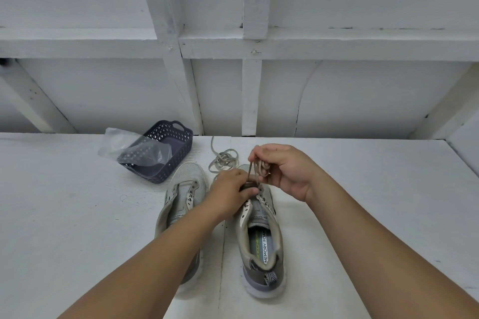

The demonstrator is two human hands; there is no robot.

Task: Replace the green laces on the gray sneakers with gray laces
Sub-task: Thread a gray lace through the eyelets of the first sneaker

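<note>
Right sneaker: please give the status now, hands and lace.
Left hand pinches lace at right sneaker eyelets. Right hand holds lace up, slack bunched in fingers. Left sneaker unlaced. Loose lace beyond toes, clear of the work.

Two gray mesh sneakers (261, 230) side by side on white table (77, 215). Left hand (230, 189) presses right sneaker's front eyelets; right hand (282, 168) pinches dark lace (252, 172) taut above. Loose pale lace pile (225, 160) beyond toes. Dark perforated plastic basket (166, 153) with clear plastic bag (124, 145) at left.
</note>
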